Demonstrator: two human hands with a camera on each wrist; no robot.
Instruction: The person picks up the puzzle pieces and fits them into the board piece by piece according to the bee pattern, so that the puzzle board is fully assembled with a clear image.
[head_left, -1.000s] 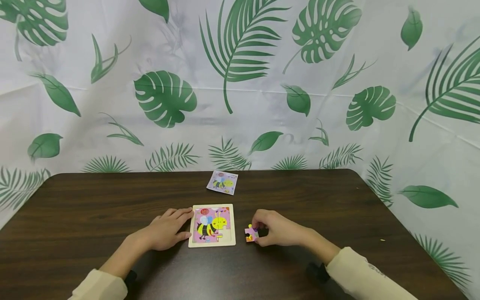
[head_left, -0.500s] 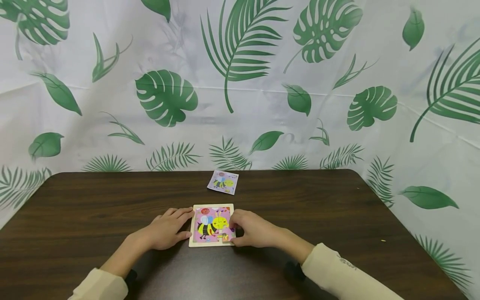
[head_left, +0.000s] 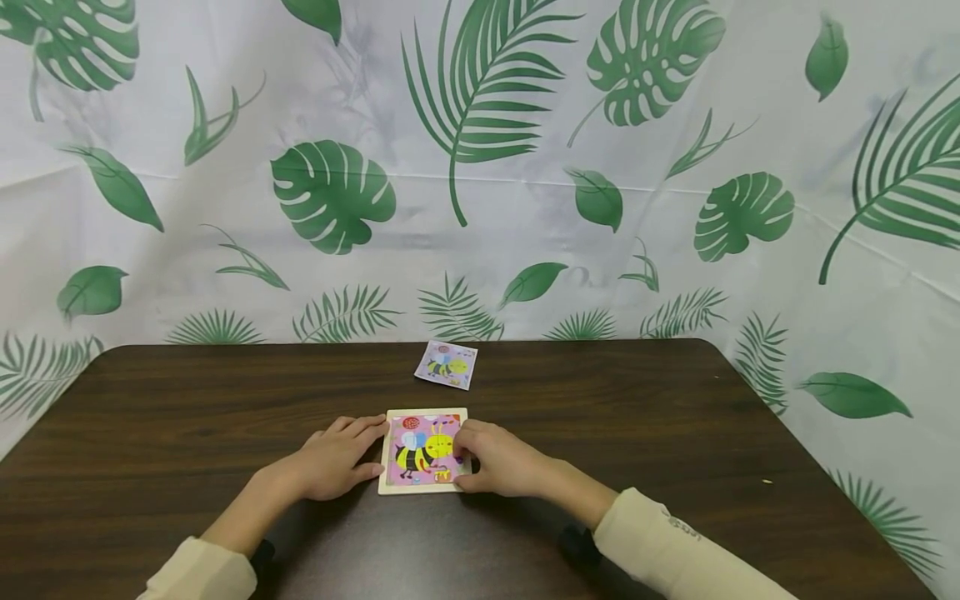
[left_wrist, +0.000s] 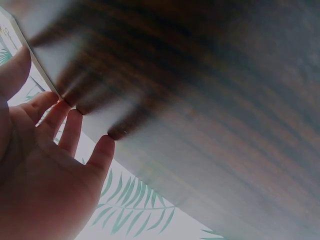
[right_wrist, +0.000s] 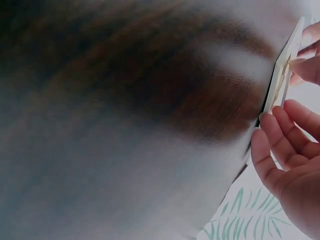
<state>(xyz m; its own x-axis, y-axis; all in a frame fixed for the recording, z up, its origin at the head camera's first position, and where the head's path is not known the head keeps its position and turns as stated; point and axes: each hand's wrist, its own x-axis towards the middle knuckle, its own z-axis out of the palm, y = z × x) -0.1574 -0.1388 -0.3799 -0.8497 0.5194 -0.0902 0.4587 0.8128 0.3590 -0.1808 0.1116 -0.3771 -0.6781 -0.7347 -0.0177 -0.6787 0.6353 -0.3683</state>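
A square wooden jigsaw puzzle board (head_left: 420, 490) with a bee picture lies on the table. My left hand (head_left: 330, 462) touches its left edge with spread fingers and thumb. At the lower right corner of the picture is a puzzle piece (head_left: 443, 476) with a honey pot on it, and my right hand (head_left: 504, 460) holds it between thumb and fingers. Part of that piece is hidden by the fingers. In the right wrist view the right hand's fingers (right_wrist: 272, 132) are at the board's edge, seen from the side; whether the piece lies fully flat cannot be told.
Behind the board lies a small picture card (head_left: 447, 365) of the same bee. The dark wood-grain table (head_left: 225, 392) ends at a white cloth (head_left: 480, 250) printed with green leaves. A tiny yellowish speck (head_left: 767, 481) lies far right.
My right hand has moved left from beside the board, carrying the puzzle piece into the picture's lower right gap. The piece has since shifted slightly left. My left hand has stayed put.
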